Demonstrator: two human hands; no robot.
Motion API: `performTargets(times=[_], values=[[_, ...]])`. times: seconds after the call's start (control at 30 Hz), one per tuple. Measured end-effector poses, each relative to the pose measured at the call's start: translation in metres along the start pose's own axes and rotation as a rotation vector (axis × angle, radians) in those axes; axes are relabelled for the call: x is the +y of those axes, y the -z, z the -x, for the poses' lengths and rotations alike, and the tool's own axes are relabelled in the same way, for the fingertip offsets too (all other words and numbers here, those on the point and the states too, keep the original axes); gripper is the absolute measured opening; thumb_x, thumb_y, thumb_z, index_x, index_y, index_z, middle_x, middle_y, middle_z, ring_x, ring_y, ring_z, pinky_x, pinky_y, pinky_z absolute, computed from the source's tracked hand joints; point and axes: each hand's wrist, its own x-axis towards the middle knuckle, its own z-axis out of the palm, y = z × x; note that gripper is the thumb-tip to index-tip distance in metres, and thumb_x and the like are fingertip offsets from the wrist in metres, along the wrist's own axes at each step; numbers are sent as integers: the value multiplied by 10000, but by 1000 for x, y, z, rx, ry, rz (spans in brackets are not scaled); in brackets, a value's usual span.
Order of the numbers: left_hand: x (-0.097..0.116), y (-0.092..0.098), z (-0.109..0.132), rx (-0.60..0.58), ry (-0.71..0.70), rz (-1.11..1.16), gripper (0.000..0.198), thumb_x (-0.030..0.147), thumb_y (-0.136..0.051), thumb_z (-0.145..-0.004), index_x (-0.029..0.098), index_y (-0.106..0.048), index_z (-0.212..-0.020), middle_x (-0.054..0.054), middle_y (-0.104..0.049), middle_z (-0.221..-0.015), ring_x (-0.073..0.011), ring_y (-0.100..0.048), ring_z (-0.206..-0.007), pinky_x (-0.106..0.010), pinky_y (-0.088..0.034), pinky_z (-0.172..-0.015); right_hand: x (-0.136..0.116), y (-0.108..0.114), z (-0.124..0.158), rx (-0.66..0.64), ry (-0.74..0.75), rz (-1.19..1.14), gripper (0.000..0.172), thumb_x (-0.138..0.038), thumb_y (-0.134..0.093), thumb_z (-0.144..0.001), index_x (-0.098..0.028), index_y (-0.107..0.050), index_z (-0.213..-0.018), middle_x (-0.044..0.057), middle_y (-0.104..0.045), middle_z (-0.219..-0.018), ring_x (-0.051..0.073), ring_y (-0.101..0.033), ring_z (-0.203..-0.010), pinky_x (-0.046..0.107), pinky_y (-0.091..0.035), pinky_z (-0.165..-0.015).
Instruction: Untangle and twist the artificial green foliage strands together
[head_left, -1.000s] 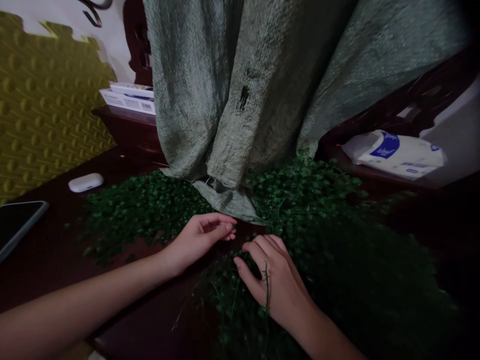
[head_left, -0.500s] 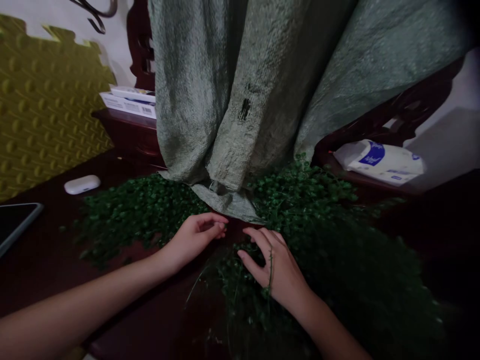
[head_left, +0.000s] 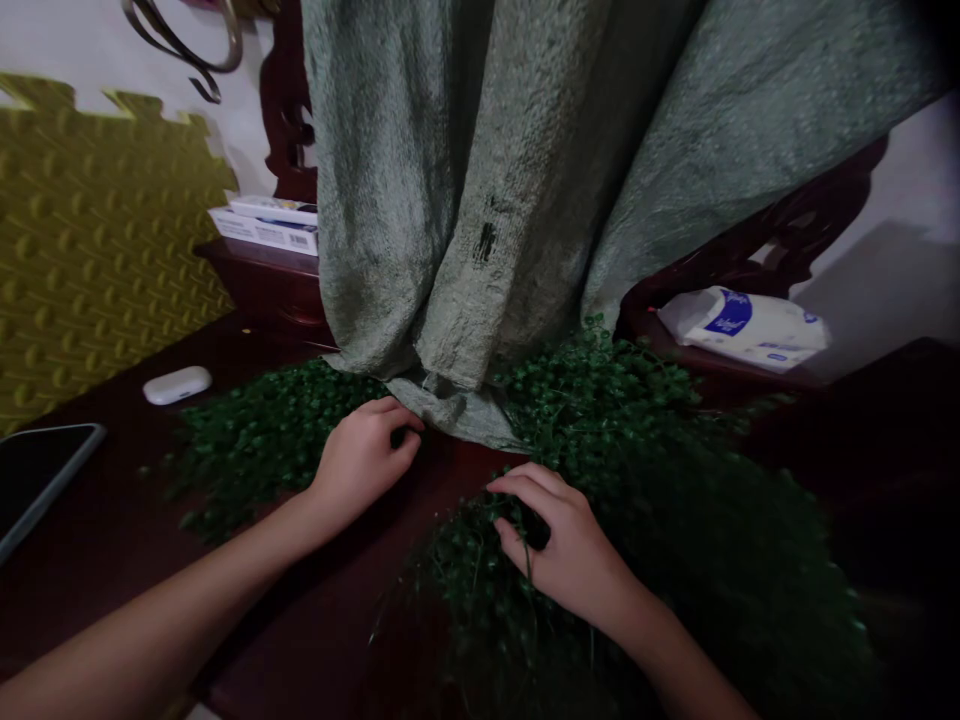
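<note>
My left hand is at the right edge of the left pile of small-leaved green plants. Its fingers are curled and the thumb lies close to them; what they hold, if anything, is hidden. My right hand rests over loose green stems beside the larger right pile of plants. Thumb and fingers there are apart in a curve, with a thin stem running by the thumb. Behind both hands, a grey-green woven sack drapes down, its hem lying on the dark red wooden surface.
On the left lie a white earbud case and a phone. White boxes sit on a wooden ledge near a yellow foam mat. A tissue pack lies at the right, by the carved wood.
My left hand has moved left and slightly up to the left pile, its fingers turned downward. My right hand has shifted slightly right and down. The view has moved a little.
</note>
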Motion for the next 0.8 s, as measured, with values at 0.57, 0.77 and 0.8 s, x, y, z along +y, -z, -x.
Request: performTargets(times=[0.57, 0.77, 0.8], values=[[34, -11, 28, -182, -336, 733, 241, 156, -595, -864, 177, -670, -1092, -65, -649, -1001, -149, -630, -876, -254, -530, -763, -6, -7, 0, 169, -32, -29, 134, -144, -554, -872, -221, -601, -970, 7, -605, -820, 160, -562, -787, 286, -449, -725], [30, -22, 29, -168, -113, 809, 184, 225, -614, -852, 141, -692, -996, -62, -665, -880, -154, -638, -796, -264, -528, -732, -9, -3, 0, 223, 41, -63, 151, -123, -510, -901, -217, -588, -989, 34, -629, -898, 177, -584, -881, 324, -452, -784], [31, -22, 30, -181, -69, 842, 194, 237, -619, -848, 141, -690, -1000, -65, -671, -886, -158, -640, -808, -268, -528, -746, -10, -2, -1, 228, 57, -56, 155, -113, -508, -898, -217, -585, -982, 35, -632, -897, 180, -587, -886, 336, -448, -798]])
